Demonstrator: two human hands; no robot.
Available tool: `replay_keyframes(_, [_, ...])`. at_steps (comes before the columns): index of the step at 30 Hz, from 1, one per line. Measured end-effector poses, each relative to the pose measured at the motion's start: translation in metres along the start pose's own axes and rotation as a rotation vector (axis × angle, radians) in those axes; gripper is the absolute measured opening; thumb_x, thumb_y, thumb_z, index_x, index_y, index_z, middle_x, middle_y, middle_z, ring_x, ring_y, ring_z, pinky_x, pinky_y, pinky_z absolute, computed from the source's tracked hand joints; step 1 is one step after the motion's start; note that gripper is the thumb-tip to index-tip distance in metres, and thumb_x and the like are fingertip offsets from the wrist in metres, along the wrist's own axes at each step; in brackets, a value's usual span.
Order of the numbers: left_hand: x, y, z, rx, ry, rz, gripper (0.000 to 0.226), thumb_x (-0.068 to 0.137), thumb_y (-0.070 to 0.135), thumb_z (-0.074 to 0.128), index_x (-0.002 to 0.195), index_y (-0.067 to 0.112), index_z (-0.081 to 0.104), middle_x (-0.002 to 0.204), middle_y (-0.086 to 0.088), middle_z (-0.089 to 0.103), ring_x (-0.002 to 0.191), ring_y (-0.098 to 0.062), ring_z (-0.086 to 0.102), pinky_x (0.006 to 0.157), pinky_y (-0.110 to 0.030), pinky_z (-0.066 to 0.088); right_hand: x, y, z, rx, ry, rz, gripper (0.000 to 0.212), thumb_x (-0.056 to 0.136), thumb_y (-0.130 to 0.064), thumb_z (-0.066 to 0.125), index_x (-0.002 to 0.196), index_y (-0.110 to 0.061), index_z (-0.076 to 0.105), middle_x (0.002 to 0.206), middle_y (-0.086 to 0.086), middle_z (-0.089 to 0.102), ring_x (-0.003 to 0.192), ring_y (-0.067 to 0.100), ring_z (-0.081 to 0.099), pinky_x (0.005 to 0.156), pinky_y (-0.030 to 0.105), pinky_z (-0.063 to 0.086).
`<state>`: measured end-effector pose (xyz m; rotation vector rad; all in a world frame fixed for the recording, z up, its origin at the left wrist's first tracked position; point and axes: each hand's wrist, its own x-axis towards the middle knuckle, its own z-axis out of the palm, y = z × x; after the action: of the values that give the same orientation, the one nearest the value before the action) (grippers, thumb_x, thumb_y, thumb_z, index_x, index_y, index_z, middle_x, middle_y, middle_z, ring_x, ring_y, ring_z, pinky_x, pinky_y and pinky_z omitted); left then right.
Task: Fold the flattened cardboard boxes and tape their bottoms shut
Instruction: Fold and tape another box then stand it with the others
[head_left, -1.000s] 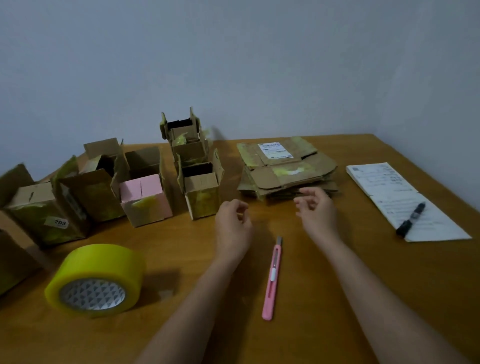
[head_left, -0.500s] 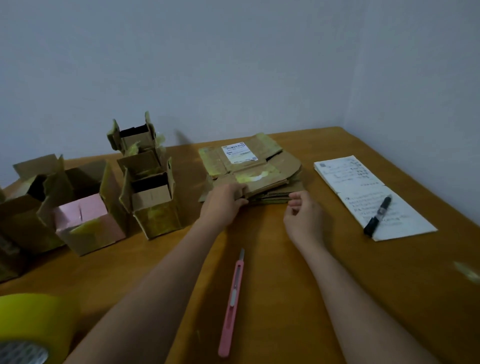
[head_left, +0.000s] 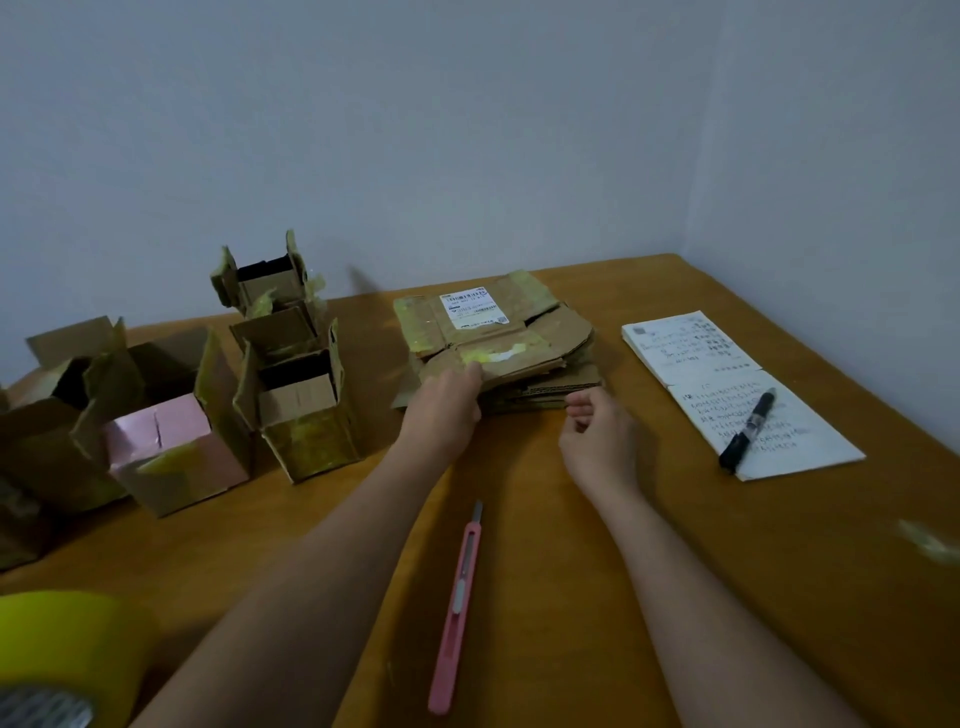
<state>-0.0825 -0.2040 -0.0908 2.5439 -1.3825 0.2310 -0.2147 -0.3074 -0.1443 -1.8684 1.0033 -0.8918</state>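
Observation:
A stack of flattened cardboard boxes (head_left: 524, 345) with yellow tape remnants lies at the middle back of the wooden table (head_left: 571, 597); a white label sits on the top sheet. My left hand (head_left: 447, 408) grips the stack's near-left corner, thumb on an upper flattened box. In front of the stack's near-right edge hovers my right hand (head_left: 597, 439), fingers loosely curled and holding nothing. A yellow tape roll (head_left: 67, 649) sits at the bottom left, partly cut off.
Several folded boxes stand on the left, one brown (head_left: 306, 421) and one pink (head_left: 176, 454) nearest. A pink utility knife (head_left: 457, 608) lies between my forearms. Written paper (head_left: 691, 358) with a black marker (head_left: 748, 428) lies right. Walls bound the back and right.
Both hands moved forward from above the knife to the stack. The left hand took hold of the near-left corner; the right hand reached the front edge. My view swung to the right.

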Motion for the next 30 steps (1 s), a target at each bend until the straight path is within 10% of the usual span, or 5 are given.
replay_keyframes(6, [-0.008, -0.003, -0.003, -0.048, 0.124, 0.032, 0.021, 0.088, 0.009, 0.059, 0.107, 0.012, 0.068, 0.086, -0.003, 0.069, 0.074, -0.019, 0.063, 0.066, -0.033, 0.056, 0.002, -0.002, 0.001, 0.089, 0.016, -0.056, 0.004, 0.096, -0.025, 0.058, 0.100, -0.025, 0.058, 0.095, -0.010, 0.059, 0.080, -0.002, 0.054, 0.054, 0.007, 0.041])
replay_keyframes(11, [-0.025, 0.002, 0.000, -0.018, 0.132, 0.149, 0.029, 0.090, 0.016, 0.058, 0.116, 0.018, 0.071, 0.085, -0.002, 0.073, 0.073, -0.018, 0.066, 0.068, -0.033, 0.055, 0.006, -0.003, 0.002, 0.246, 0.080, 0.021, 0.030, 0.092, -0.050, 0.056, 0.093, -0.020, 0.058, 0.088, -0.007, 0.062, 0.079, 0.006, 0.061, 0.061, 0.018, 0.047])
replay_keyframes(15, [-0.030, 0.005, 0.000, -0.040, 0.144, 0.232, 0.036, 0.092, 0.019, 0.059, 0.127, 0.021, 0.066, 0.094, 0.000, 0.075, 0.078, -0.014, 0.067, 0.072, -0.031, 0.056, 0.009, -0.003, 0.001, 0.346, 0.173, 0.128, 0.031, 0.088, -0.041, 0.067, 0.093, -0.013, 0.055, 0.088, 0.004, 0.064, 0.075, 0.020, 0.069, 0.069, 0.036, 0.059])
replay_keyframes(24, [-0.034, 0.000, 0.003, -0.271, 0.134, 0.196, 0.021, 0.092, 0.026, 0.067, 0.112, 0.022, 0.073, 0.100, 0.006, 0.074, 0.083, -0.003, 0.066, 0.074, -0.012, 0.052, 0.019, 0.002, -0.003, 0.349, 0.297, 0.139, 0.018, 0.094, -0.014, 0.062, 0.078, -0.011, 0.054, 0.098, 0.002, 0.054, 0.075, 0.015, 0.063, 0.056, 0.020, 0.056])
replay_keyframes(30, [-0.043, -0.011, -0.002, -0.416, 0.450, 0.027, 0.018, 0.094, 0.012, 0.063, 0.107, 0.009, 0.075, 0.103, -0.004, 0.074, 0.091, -0.016, 0.068, 0.078, -0.038, 0.059, 0.018, -0.007, -0.019, 0.352, 0.417, -0.023, 0.016, 0.096, -0.010, 0.057, 0.082, -0.012, 0.047, 0.081, -0.003, 0.053, 0.070, 0.005, 0.051, 0.061, 0.023, 0.043])
